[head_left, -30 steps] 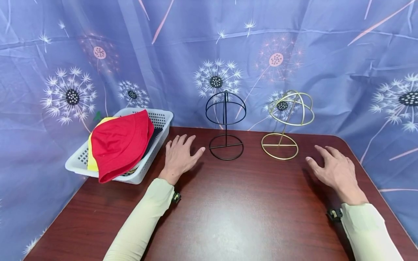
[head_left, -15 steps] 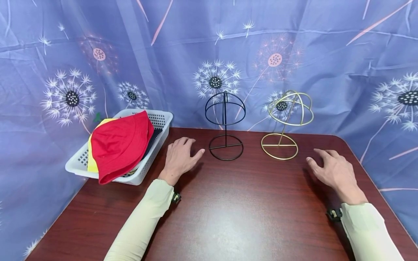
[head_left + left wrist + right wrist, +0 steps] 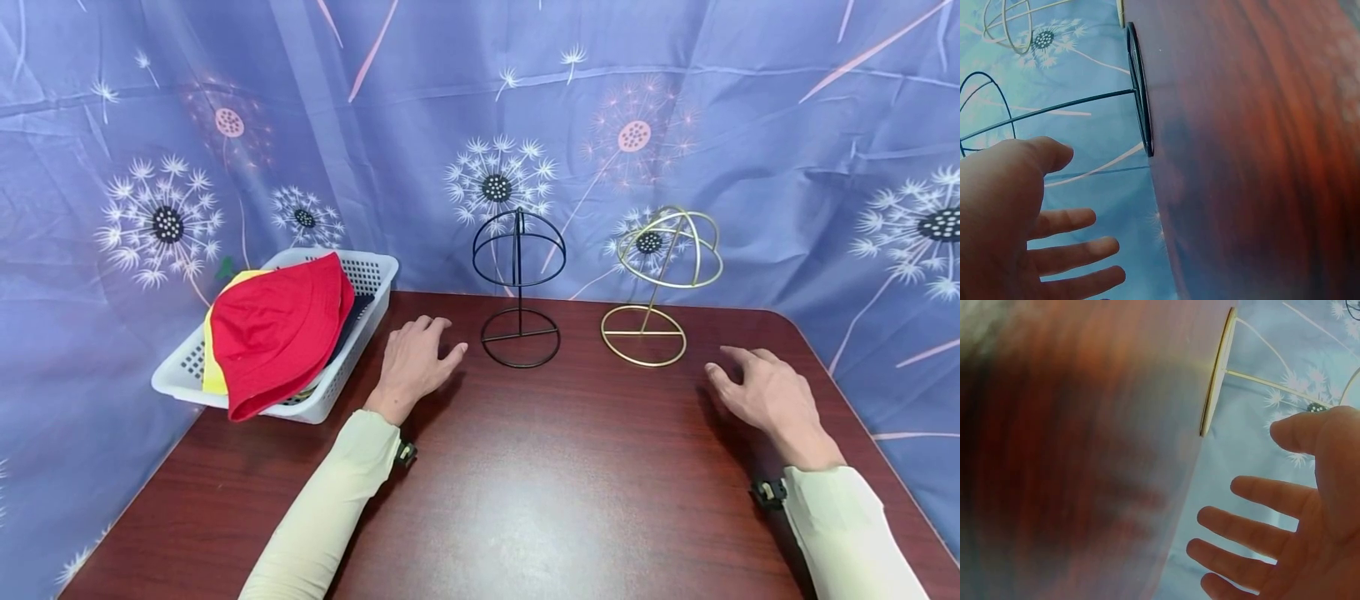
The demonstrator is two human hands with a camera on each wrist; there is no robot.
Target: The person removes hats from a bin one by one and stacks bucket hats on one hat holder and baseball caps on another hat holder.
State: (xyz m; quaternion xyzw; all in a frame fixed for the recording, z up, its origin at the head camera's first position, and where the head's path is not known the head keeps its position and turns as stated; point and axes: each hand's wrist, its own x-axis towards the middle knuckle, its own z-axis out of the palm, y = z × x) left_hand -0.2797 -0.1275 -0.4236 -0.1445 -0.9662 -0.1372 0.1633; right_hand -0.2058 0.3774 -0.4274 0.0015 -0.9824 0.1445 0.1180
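My left hand (image 3: 411, 367) hovers over the table between the white basket and the black wire hat stand (image 3: 519, 287). Its fingers are spread and relaxed, holding nothing; in the left wrist view the palm (image 3: 997, 212) is bare. To the right of the gold wire hat stand (image 3: 651, 287), my right hand (image 3: 772, 400) is held above the table, fingers apart and empty. A red bucket hat (image 3: 281, 329) lies on top in the white plastic basket (image 3: 330, 404), tilted over its near rim. Under it show something yellow (image 3: 212, 358) and a dark cloth item (image 3: 352, 321), both mostly hidden.
The brown wooden table (image 3: 525, 467) has a rounded far right corner. Behind it and along both sides hangs a blue curtain (image 3: 390, 125) with dandelion prints. Both hat stands are near the table's back edge.
The fingers of both hands have lowered slightly and drawn in a little. The basket, hats and stands stay where they were.
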